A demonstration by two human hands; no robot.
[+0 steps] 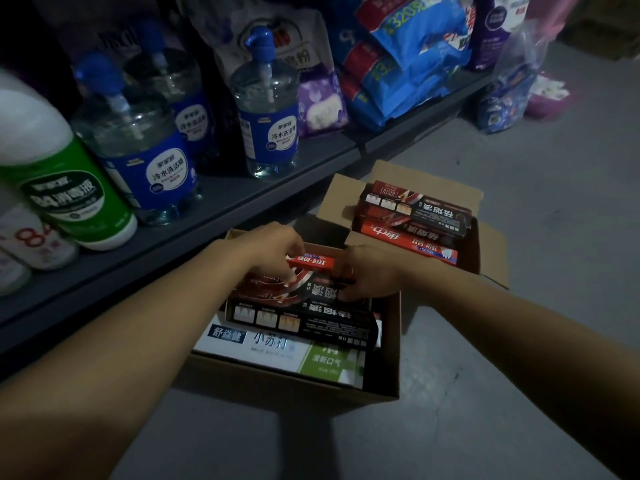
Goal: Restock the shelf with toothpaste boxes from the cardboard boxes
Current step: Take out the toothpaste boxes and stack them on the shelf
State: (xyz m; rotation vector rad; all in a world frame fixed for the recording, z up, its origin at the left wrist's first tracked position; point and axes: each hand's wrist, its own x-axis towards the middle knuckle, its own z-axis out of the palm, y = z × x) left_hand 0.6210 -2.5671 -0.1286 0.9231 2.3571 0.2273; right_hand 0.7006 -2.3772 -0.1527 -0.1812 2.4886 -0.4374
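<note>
Grey floor (519,341) wide open to right and in front of cartons. Dark shelf (214,216) runs along left, front edge just beside both cartons, packed with 3 pump bottles (266,109), green-label bottle (69,188), blue bags (408,57). Near cardboard box (384,368) on floor, full of toothpaste boxes. Far cardboard box (339,199) behind, flaps up, holding more. Left hand (273,247) and right hand (370,271), fingers curled, pinching red toothpaste box (311,262) by its ends, above black toothpaste boxes (311,317).
</note>
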